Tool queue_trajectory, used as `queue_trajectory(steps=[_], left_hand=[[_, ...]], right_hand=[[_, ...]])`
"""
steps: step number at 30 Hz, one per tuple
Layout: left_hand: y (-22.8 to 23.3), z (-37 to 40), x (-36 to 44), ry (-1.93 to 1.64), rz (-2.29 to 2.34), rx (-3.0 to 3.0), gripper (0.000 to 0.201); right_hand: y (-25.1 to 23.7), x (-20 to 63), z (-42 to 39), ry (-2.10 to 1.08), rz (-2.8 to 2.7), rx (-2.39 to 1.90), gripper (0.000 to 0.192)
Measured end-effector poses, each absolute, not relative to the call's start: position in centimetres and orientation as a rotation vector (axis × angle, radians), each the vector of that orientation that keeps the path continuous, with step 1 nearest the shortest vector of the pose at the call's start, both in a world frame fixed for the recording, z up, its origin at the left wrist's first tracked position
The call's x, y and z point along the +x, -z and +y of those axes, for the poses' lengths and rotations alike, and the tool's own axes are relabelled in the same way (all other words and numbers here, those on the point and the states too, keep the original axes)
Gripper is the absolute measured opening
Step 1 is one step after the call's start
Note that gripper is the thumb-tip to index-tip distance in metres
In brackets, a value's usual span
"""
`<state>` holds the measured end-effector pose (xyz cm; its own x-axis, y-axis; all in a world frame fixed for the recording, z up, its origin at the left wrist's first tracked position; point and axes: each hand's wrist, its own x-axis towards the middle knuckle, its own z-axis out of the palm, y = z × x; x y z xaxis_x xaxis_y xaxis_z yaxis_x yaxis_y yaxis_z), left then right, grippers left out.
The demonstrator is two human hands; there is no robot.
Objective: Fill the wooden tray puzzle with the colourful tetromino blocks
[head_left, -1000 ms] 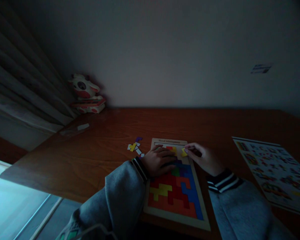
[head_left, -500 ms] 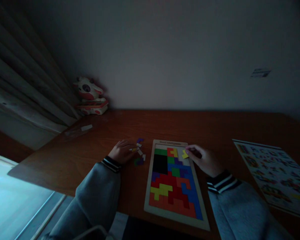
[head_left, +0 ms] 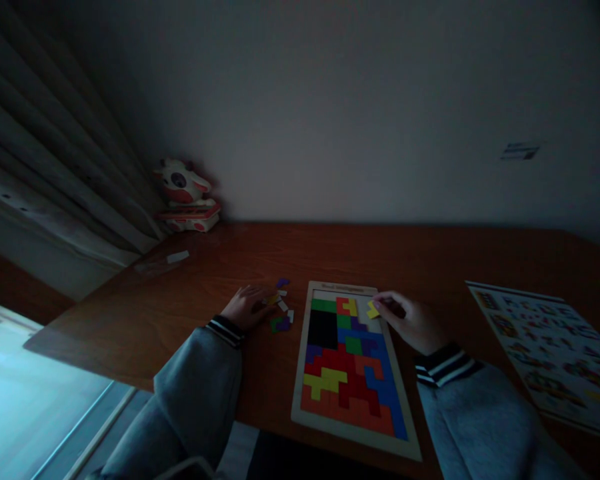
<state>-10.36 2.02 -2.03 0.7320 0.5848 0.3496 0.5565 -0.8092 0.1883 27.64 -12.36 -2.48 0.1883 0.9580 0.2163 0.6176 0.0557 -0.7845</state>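
Observation:
My right hand (head_left: 409, 319) pinches a yellow puzzle piece (head_left: 373, 309) over the upper right of the wooden puzzle board (head_left: 357, 440). Coloured block pieces fill most of the board's lower part. A black square (head_left: 323, 329) lies at its left side, and pale bare ground shows along the top and upper right. To the left of the board, my left hand (head_left: 245, 308) rests low over the table, fingers stretched toward a small pile of loose pieces. A yellow piece (head_left: 271, 300) is at its fingertips; purple (head_left: 283, 283) and green (head_left: 275, 325) pieces lie around it, with several whitish ones.
A printed sheet (head_left: 550, 347) with small coloured pictures lies on the table (head_left: 260, 247) at the right. A cow-shaped toy (head_left: 187, 197) stands in the far left corner by the curtain (head_left: 55, 133). Clear plastic with a white label (head_left: 178, 257) lies in front of it.
The view has shifted slightly. My right hand keeps the yellow piece at nearly the same spot over the board. My left hand's fingers have moved slightly among the loose pieces.

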Motion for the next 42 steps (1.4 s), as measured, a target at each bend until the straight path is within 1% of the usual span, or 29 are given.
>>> queue_trajectory(steps=[4,9,11,17,22,26,32,38,42], left_hand=[[1.7,1.8,-9.8,-0.707,0.962,2.792,0.039],[1.0,0.5,-6.7,-0.938,0.903,2.567,0.048],[0.8,-0.3,-5.0,-0.983,0.812,2.532,0.046],[0.1,-2.6,0.0,-0.893,0.608,2.490,0.044],[0.6,-3.2,2.4,-0.818,0.486,2.547,0.044],[1.2,-3.2,2.5,-0.743,0.434,2.624,0.043],[1.1,-3.3,2.0,-0.778,0.445,2.590,0.042],[1.3,-3.3,2.0,-0.759,0.444,2.606,0.044],[1.5,-3.2,2.0,-0.750,0.448,2.618,0.045]], right_hand=[[2.6,27.8,-12.3,-0.500,-1.485,-1.656,0.032],[2.9,28.0,-12.0,-0.469,-1.462,-1.654,0.032],[3.0,28.1,-12.0,-0.464,-1.440,-1.652,0.033],[2.9,27.9,-12.0,-0.420,-1.412,-1.660,0.033],[2.8,27.6,-12.1,-0.525,-1.432,-1.620,0.033],[3.4,27.9,-11.9,-0.578,-1.339,-1.559,0.037],[3.2,28.2,-11.7,-0.614,-1.201,-1.492,0.045],[2.0,27.9,-12.0,-0.675,-1.231,-1.511,0.040],[2.3,27.8,-12.0,-0.641,-1.258,-1.514,0.042]])
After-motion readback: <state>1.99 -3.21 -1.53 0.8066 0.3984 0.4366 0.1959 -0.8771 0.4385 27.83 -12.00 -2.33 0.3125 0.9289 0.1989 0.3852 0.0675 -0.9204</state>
